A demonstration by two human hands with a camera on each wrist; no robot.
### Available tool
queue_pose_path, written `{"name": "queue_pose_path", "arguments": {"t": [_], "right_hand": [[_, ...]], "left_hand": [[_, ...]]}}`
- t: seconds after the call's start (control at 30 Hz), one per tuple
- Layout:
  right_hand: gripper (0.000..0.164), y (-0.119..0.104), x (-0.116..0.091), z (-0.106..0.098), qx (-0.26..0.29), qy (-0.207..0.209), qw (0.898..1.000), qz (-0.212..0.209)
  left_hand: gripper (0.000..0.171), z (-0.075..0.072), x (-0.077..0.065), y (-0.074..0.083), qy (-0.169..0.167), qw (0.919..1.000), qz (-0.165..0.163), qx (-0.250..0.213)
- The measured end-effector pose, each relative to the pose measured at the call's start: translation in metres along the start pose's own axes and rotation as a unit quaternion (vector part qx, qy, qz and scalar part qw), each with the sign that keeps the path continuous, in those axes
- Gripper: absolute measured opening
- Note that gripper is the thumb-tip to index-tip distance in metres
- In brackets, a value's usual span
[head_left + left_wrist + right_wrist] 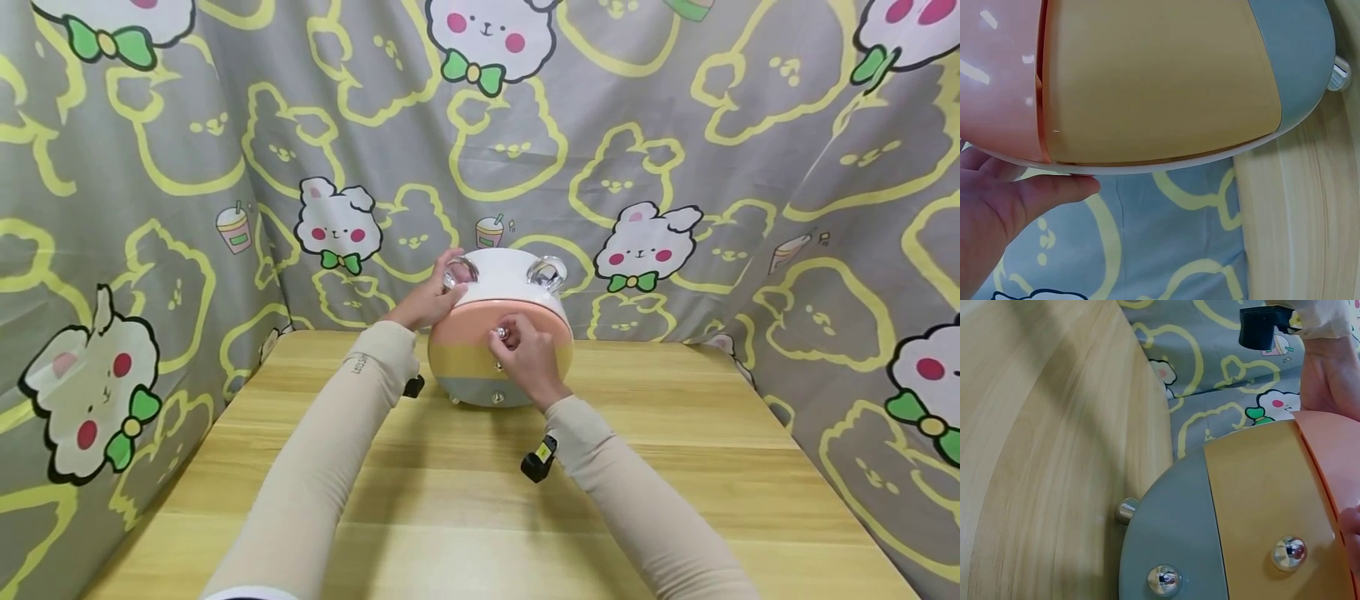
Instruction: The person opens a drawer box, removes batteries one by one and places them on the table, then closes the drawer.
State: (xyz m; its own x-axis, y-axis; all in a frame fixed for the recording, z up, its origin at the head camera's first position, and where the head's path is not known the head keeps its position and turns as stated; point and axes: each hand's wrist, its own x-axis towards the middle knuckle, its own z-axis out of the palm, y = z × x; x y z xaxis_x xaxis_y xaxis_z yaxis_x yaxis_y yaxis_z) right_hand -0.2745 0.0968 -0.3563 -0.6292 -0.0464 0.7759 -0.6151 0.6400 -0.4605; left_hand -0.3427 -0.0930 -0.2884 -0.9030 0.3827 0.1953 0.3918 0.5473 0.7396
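A small rounded drawer cabinet point(504, 268) stands on the table, white on top with two clear ear-shaped loops. Its front has a pink drawer point(463, 322), a yellow drawer point(1160, 81) and a grey-blue drawer point(1169, 519), each with a silver knob. My right hand point(531, 354) pinches the pink drawer's knob point(502, 332) between thumb and fingers. Against the cabinet's upper left side rests my left hand point(430, 300), beside the left ear point(461, 272). Its thumb lies straight along the side in the left wrist view; the other fingers are partly hidden.
The wooden table point(465, 533) extends in front and to both sides. Behind and around it hangs a grey curtain point(517, 158) with cartoon prints. A short silver foot point(1126, 510) shows under the cabinet. Black wrist devices point(538, 460) hang below the sleeves.
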Motion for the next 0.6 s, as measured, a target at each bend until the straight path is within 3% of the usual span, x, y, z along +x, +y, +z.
{"name": "queue_pose_path", "arguments": {"t": [0.2,0.43,0.6], "right_hand": [[0.014,-0.0001,-0.0038,0.0041,-0.041,0.025,0.999,-0.021],[0.018,-0.0010,-0.0053,0.0049,-0.066,0.023,0.996,-0.060],[0.012,-0.0028,-0.0023,0.0037,-0.096,0.037,0.992,-0.067]], "left_hand": [[0.060,0.0018,0.0016,-0.0034,-0.001,0.9998,0.011,-0.017],[0.062,0.0015,-0.0009,-0.0035,-0.007,0.9999,0.009,-0.011],[0.062,-0.0027,0.0025,-0.0006,-0.029,0.9985,-0.005,-0.046]]}}
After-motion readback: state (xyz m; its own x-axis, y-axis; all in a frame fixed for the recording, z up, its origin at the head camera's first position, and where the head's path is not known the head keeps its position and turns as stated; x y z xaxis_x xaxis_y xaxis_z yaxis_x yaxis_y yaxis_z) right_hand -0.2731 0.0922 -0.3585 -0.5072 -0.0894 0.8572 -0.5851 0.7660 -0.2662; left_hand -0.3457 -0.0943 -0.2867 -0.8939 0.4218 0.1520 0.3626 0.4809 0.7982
